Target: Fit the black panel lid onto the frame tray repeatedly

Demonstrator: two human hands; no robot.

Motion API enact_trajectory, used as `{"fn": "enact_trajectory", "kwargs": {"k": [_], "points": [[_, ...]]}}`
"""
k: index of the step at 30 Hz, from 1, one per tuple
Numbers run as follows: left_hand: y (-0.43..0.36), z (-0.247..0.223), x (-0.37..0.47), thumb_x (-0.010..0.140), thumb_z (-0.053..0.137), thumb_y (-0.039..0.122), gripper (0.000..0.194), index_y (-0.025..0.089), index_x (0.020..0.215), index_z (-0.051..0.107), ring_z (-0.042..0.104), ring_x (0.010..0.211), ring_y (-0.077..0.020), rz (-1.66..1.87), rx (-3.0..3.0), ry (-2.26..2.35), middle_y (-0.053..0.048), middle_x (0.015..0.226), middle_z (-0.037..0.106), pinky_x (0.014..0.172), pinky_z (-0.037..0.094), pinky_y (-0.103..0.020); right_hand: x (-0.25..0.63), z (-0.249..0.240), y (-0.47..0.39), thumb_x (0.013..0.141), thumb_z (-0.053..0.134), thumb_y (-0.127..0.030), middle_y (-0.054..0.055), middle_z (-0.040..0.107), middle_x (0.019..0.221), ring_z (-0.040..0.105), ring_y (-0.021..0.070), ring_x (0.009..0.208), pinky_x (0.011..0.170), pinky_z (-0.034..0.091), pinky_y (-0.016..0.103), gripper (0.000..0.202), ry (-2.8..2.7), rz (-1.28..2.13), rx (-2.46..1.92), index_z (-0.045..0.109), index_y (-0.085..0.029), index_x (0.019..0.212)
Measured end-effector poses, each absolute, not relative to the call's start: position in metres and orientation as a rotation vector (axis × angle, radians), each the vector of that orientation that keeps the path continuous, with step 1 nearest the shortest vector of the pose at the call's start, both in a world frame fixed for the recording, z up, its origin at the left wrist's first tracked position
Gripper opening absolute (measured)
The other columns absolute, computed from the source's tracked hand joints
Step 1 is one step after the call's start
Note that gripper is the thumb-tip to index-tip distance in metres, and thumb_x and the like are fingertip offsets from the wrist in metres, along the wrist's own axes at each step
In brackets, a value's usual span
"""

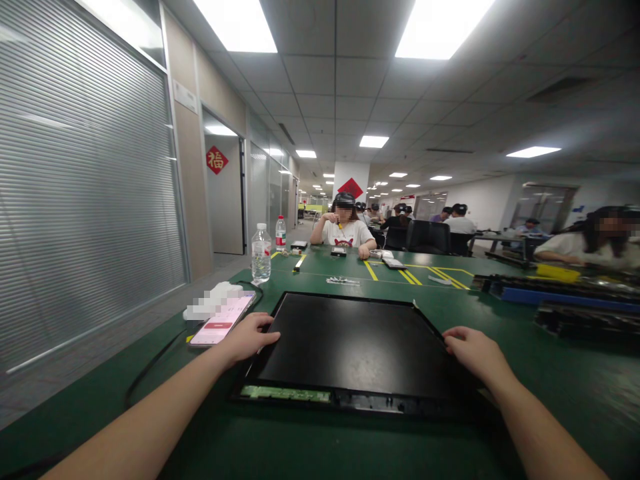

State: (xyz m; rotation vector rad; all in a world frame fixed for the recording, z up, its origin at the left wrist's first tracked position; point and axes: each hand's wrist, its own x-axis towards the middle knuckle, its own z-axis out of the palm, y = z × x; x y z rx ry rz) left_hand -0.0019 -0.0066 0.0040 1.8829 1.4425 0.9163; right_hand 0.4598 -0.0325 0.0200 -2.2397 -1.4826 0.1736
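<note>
In front of me a black display panel [350, 343] lies flat on the green table, its dark glossy screen facing up. A strip of green circuit board [286, 393] shows along its near edge, at the left. My left hand [253, 333] grips the panel's left edge, thumb on top and the other fingers curled at the side. On the opposite edge, my right hand [470, 347] pinches the frame near the far right corner. The fingertips under both edges are partly hidden.
Left of the panel lie a phone [223, 321] with a lit screen and a dark cable. A clear water bottle [261, 255] stands behind it. Dark metal strips [575, 320] are piled at the right. Across the table sits a person [345, 230]; another works at the right.
</note>
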Motion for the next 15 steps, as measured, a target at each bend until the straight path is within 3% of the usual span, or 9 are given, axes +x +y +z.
{"fn": "enact_trajectory", "kwargs": {"k": [15], "points": [[-0.0084,0.0069,-0.0033,0.056,0.066,0.043,0.043,0.017,0.089,0.070,0.055,0.101,-0.0280,0.864,1.911,1.556,-0.009,0.107,0.062,0.088,0.039,-0.032,0.4573,0.0212,-0.0338,0.068,0.044,-0.033,0.006,0.069,0.079,0.062,0.0233,0.079,0.066,0.044,0.031,0.031,-1.494,0.139,-2.244,0.067,-0.024,0.086]]}}
